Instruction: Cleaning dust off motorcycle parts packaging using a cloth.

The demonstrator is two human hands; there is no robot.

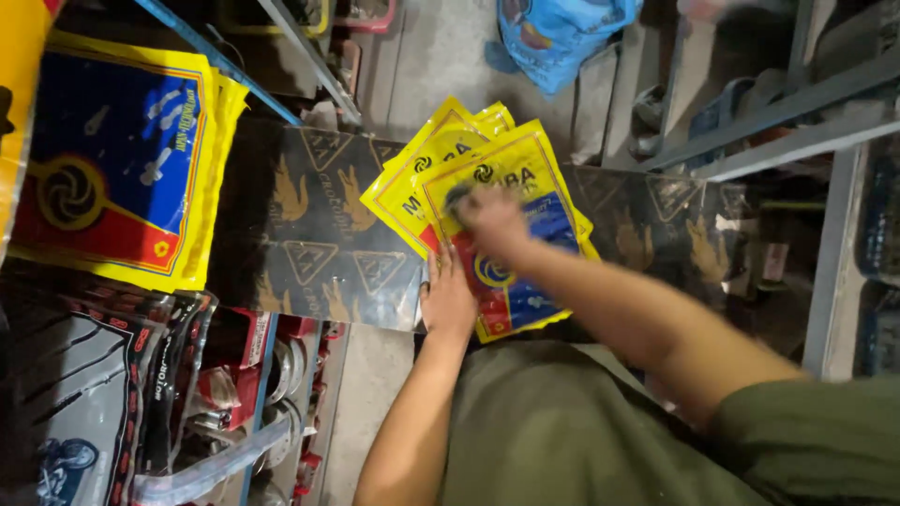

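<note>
Both hands (pixel 448 300) (pixel 492 217) seemingly on yellow packets (pixel 525 169)

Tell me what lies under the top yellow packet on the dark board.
Under the top yellow packet lie more yellow packets, fanned on the dark board. Their count stays hidden.

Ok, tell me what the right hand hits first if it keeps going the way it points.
The right hand points up-left across the top yellow packet it already presses on. Going on, it would likely cross the fanned yellow packets beneath, then reach the dark printed board. Depth is unclear, and the hand is blurred.
</note>
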